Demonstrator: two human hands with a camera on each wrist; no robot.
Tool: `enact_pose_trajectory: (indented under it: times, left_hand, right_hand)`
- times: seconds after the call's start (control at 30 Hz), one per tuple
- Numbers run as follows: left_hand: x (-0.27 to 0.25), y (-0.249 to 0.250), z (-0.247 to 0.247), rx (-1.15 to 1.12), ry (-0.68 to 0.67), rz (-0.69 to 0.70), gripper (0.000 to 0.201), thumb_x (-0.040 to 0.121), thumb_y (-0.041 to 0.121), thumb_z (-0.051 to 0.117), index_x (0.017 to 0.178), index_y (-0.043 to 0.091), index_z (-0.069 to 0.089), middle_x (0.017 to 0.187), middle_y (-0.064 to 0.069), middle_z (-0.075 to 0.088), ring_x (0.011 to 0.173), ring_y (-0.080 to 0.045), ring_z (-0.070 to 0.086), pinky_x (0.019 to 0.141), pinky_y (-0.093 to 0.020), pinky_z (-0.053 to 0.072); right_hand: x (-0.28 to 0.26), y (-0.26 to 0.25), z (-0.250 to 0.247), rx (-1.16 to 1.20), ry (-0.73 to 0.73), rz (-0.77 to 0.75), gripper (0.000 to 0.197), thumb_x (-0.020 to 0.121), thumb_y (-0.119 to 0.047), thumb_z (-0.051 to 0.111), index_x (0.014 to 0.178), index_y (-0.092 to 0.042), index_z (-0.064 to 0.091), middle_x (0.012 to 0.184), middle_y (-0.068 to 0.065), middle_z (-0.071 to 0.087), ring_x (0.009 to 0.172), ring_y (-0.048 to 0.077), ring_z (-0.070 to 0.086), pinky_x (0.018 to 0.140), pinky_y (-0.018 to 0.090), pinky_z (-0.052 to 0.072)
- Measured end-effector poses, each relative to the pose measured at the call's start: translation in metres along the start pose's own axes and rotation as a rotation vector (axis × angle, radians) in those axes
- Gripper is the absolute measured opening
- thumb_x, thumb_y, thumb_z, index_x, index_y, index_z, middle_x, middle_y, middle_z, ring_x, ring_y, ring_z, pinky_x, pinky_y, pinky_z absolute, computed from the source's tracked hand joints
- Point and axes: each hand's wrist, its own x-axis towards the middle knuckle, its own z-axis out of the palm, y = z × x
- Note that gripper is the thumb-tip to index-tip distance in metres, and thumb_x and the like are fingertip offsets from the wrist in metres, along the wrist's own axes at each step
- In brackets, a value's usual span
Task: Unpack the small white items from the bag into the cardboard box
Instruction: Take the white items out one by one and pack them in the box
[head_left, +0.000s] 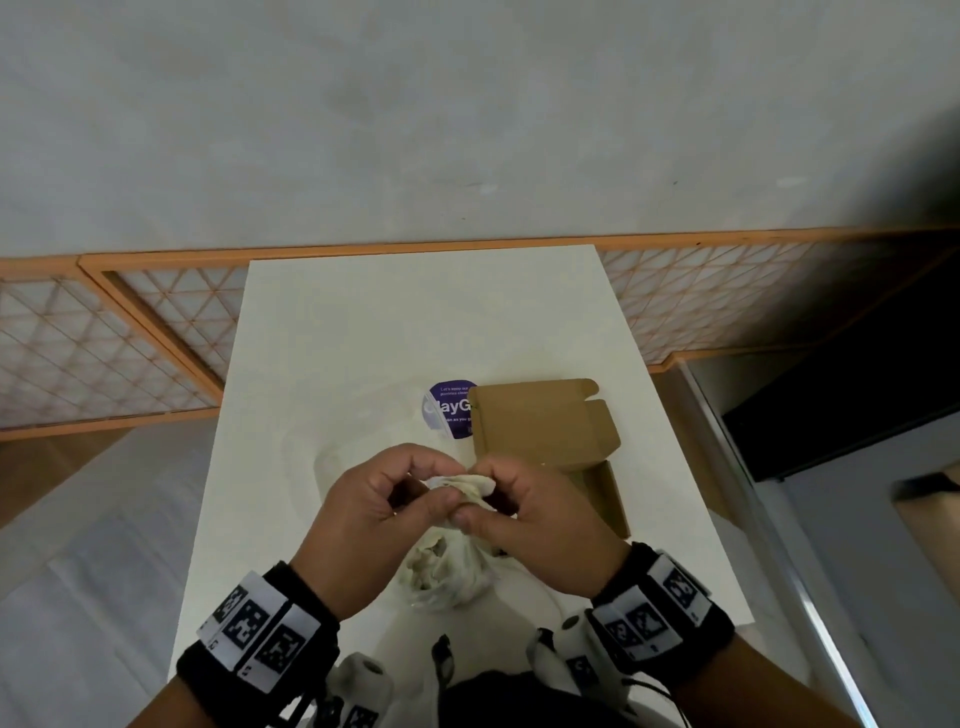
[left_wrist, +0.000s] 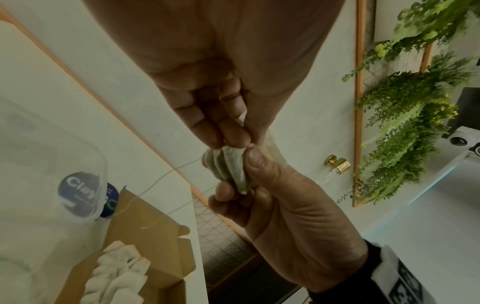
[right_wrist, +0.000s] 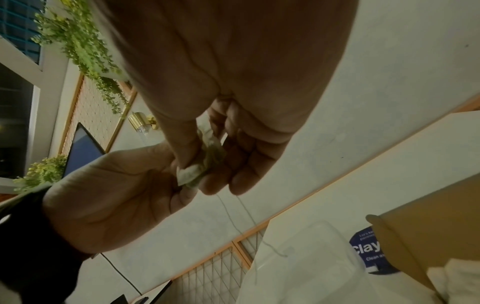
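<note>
Two hands: both meet over the near middle of the white table (head_left: 415, 322), raised above the bag.
Left hand (head_left: 363, 512): fingers curled, thumb and fingertips pinching one end of a small white item (head_left: 464, 487).
Right hand (head_left: 540, 519): fingers curled likewise, thumb pressed on the other end of the same item.
Small white item, wrist views: a crumpled, pleated white piece (left_wrist: 228, 164) caught between the thumbs and fingertips of both hands; thin threads hang from it.
Bag (head_left: 447, 571): clear plastic, lying on the table directly under the hands, with pale white pieces showing inside.
Cardboard box (head_left: 545, 426): brown, open, lid flap folded back, just right of the hands and slightly farther away.
Box contents: several white pieces (left_wrist: 116, 273) already lie inside, seen from the left wrist.
Clear plastic container (left_wrist: 52, 164): sits left of the box, partly covering a round purple sticker (head_left: 449, 410) with white lettering.
Background: wooden lattice panels (head_left: 104, 343) behind the table; green hanging plants (left_wrist: 405, 123) and a brass wall fitting (left_wrist: 337, 163) on the wall.
</note>
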Motion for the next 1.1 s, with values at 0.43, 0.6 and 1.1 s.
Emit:
enact_pose_trajectory:
  times: [0.43,0.6,1.1]
  left_hand:
    - [-0.013,-0.088,0.001,0.216,0.047,-0.314,0.018,0.092,0.017,0.076,0.092,0.035,0.074,0.085,0.009,0.076,0.075,-0.011,0.071,0.075,-0.025,0.057]
    - [-0.025,-0.127,-0.005,0.426,-0.017,-0.421,0.013,0.092,0.024,0.076,0.095,0.035,0.071,0.091,0.011,0.075,0.075,0.002,0.067,0.071,-0.018,0.052]
    - [-0.029,-0.17,-0.004,0.595,-0.118,-0.627,0.011,0.095,0.036,0.069,0.102,0.044,0.067,0.116,0.011,0.06,0.108,-0.01,0.06,0.09,-0.027,0.044]
  right_hand:
    - [-0.001,0.124,-0.092,-0.293,0.255,0.398,0.004,0.098,-0.024,0.068,0.095,-0.023,0.069,0.084,-0.005,0.069,0.075,0.007,0.061,0.068,0.025,0.047]
    - [0.012,0.188,-0.081,-0.3,0.228,0.604,0.016,0.093,-0.019,0.064,0.09,-0.003,0.067,0.089,0.019,0.068,0.08,0.034,0.063,0.068,0.04,0.049]
    - [0.049,0.23,-0.047,-0.08,0.407,0.807,0.028,0.085,-0.035,0.077,0.087,-0.016,0.057,0.083,0.002,0.062,0.074,0.022,0.059,0.065,0.032,0.043]
